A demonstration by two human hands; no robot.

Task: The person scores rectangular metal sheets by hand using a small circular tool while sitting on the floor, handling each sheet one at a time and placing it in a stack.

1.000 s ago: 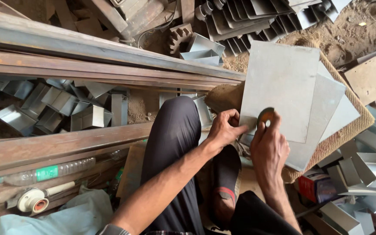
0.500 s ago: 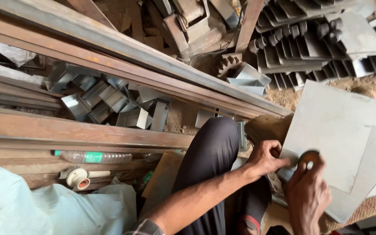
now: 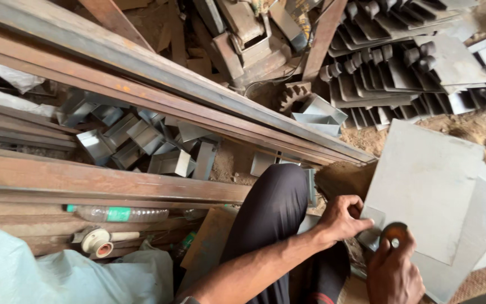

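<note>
My left hand (image 3: 341, 218) pinches the near left corner of a flat grey metal sheet (image 3: 423, 186) that lies on a stack of similar sheets. My right hand (image 3: 394, 273) is closed around a small round brown tool (image 3: 394, 233) with a shiny centre, pressed against the sheet's near edge just right of my left fingers. My knee in dark trousers (image 3: 277, 202) is raised beside my left forearm.
Long rusty steel beams (image 3: 142, 73) run across the left. Several bent grey metal brackets (image 3: 142, 146) lie between them. A plastic bottle (image 3: 116, 214) and a tape roll (image 3: 97, 242) rest lower left. Stacked metal parts (image 3: 412, 62) and a gear (image 3: 293, 95) sit behind.
The view has swung left and down, so the hands and sheet now sit at lower right. Both hands keep the same hold at the sheet's corner.
</note>
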